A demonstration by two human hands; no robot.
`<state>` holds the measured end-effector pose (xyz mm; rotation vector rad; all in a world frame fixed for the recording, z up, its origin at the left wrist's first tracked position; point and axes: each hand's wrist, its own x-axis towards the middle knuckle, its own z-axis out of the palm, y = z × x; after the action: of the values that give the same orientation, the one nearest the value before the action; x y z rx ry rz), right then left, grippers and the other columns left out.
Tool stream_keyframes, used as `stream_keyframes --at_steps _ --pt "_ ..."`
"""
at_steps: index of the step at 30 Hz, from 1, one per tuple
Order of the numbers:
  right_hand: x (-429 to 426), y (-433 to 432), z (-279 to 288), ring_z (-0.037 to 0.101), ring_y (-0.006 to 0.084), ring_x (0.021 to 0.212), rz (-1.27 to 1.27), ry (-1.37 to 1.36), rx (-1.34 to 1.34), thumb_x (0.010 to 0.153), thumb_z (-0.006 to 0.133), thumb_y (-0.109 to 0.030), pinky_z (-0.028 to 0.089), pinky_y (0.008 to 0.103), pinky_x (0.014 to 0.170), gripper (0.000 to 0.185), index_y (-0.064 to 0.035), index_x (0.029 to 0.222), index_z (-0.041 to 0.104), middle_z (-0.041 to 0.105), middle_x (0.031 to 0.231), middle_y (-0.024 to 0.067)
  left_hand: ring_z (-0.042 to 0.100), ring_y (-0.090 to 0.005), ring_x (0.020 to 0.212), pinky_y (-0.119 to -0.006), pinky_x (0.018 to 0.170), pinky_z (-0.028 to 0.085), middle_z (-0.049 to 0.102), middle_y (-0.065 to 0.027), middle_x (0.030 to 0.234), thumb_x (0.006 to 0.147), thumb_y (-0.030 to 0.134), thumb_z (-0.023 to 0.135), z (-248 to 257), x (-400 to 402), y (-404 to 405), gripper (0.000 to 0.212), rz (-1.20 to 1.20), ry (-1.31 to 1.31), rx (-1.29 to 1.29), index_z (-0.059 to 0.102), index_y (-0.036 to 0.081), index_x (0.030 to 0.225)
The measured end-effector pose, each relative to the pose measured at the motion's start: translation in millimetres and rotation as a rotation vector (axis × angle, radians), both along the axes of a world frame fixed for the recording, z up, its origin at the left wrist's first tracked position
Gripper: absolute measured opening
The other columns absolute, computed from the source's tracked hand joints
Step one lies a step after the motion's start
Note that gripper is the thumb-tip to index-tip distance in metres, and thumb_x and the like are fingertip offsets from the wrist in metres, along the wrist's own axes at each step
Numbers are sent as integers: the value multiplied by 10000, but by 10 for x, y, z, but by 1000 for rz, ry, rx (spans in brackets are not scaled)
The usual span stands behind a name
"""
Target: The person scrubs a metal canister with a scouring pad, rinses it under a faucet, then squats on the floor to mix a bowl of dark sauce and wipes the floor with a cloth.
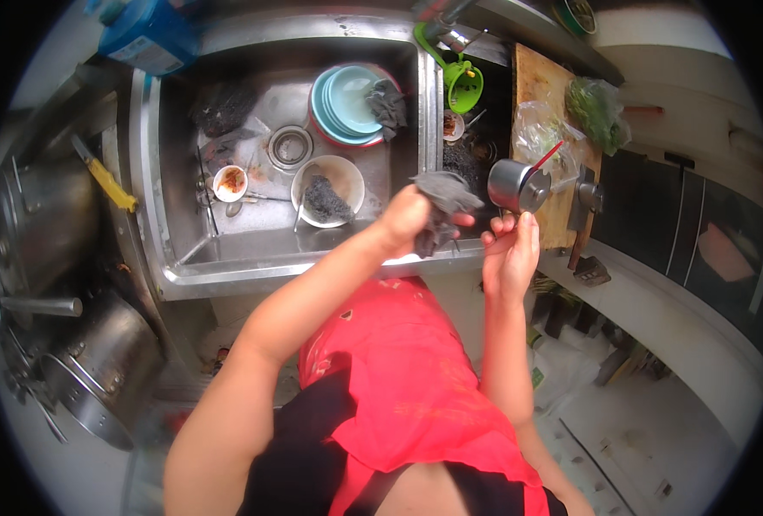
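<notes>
My left hand (408,214) grips a bunched grey cloth (447,193) over the sink's front rim, near the divider between the two basins. To its right, my right hand (510,248) holds a small stainless steel lidded pot (508,183) from below, thumb and fingertips at its base. A red handle (550,155) sticks out from under the lid. In the large basin (265,103), a white bowl (349,177) contains a dark scouring pad (326,198). Light blue plates (353,97) are stacked behind it, another grey cloth (386,106) draped on their edge.
A small cup (230,184) with reddish food residue sits in the basin. A green strainer (464,87) hangs beneath the faucet. On the right, a wooden cutting board (536,71) bears bagged greens (594,113) and a cleaver (580,213). A yellow-handled knife (109,180) lies at left.
</notes>
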<state>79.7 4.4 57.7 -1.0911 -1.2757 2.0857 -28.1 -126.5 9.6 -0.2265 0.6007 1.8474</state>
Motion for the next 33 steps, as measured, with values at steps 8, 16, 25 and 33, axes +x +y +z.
stream_keyframes --at_steps 8,16,25,33 --pt "728 1108 -918 505 91 666 -269 -324 195 1010 503 -268 404 238 530 194 -94 1056 432 506 809 3 666 -255 1008 -404 791 564 658 -126 1149 998 303 388 -435 -2 -345 401 19 -182 -52 589 24 1206" --pt "954 1456 -1338 514 80 669 -372 -409 284 985 557 -265 442 219 549 299 -80 1183 431 543 931 21 684 -210 942 -328 698 555 671 -100 1116 990 315 462 -518 -142 -361 354 -62 80 -390 586 57 1200" --pt "1186 1444 -1206 506 72 717 -611 -377 376 983 566 -223 425 221 583 343 -33 1257 483 573 1063 41 614 -138 639 -272 567 486 673 -65 793 863 30 444 -217 -1138 662 282 -90 724 -584 647 23 1058" --pt "493 901 -647 550 271 1221 -174 512 -380 1031 343 -467 489 437 952 558 -49 1373 481 573 1330 144 596 -204 1036 -307 904 453 639 -119 1109 931 149 455 -643 -1924 1807 397 -27 1142 -597 492 1 1298"
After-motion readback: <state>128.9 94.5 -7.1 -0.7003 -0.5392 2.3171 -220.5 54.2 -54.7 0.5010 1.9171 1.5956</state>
